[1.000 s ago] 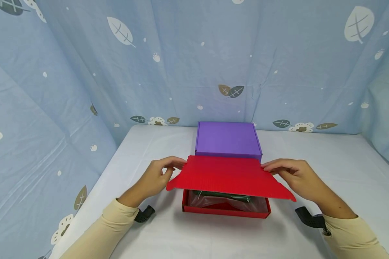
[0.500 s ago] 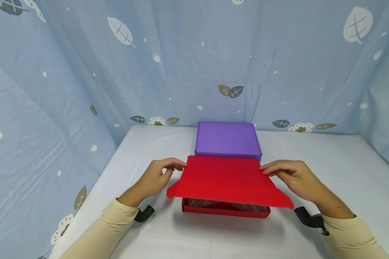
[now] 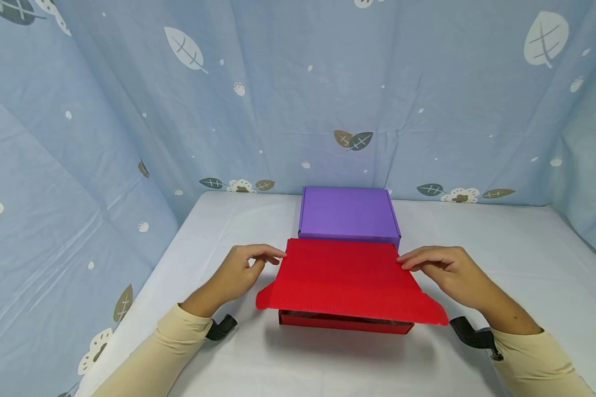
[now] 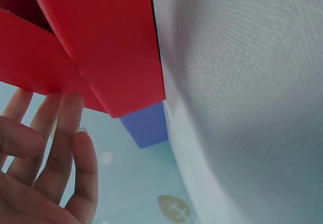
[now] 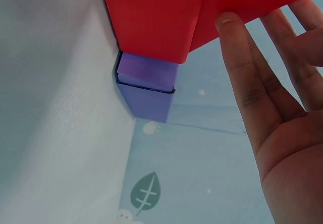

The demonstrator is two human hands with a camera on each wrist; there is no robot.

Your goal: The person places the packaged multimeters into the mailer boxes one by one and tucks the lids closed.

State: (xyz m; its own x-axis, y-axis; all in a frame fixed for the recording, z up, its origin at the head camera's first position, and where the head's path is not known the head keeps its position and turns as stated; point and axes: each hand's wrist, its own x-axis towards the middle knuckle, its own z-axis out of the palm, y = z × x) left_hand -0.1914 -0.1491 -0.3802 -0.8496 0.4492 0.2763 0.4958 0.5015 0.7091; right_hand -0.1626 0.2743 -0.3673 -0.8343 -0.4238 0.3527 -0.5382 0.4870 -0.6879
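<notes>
A red cardboard box point(image 3: 345, 322) sits on the white-covered table, its lid point(image 3: 345, 275) tilted down over it with a narrow gap at the front. My left hand point(image 3: 238, 273) touches the lid's left edge with its fingertips. At the right edge, the fingertips of my right hand point(image 3: 452, 273) rest against the lid. Both wrist views show fairly straight fingers along the lid's edge and the thumbs off it. The lid's two front corner tabs spread beyond the box's sides. Its contents are nearly hidden, with only a dark strip showing under the lid.
Directly behind the red box lies a closed purple box point(image 3: 350, 212). A blue leaf-print curtain point(image 3: 298, 99) hangs behind the table point(image 3: 248, 353) and along its sides. Black wrist devices point(image 3: 222, 327) sit below both forearms.
The lid's front edge has swung down toward the box, covering the clear plastic and green item that showed earlier. The right hand has shifted slightly left; the left hand has hardly moved.
</notes>
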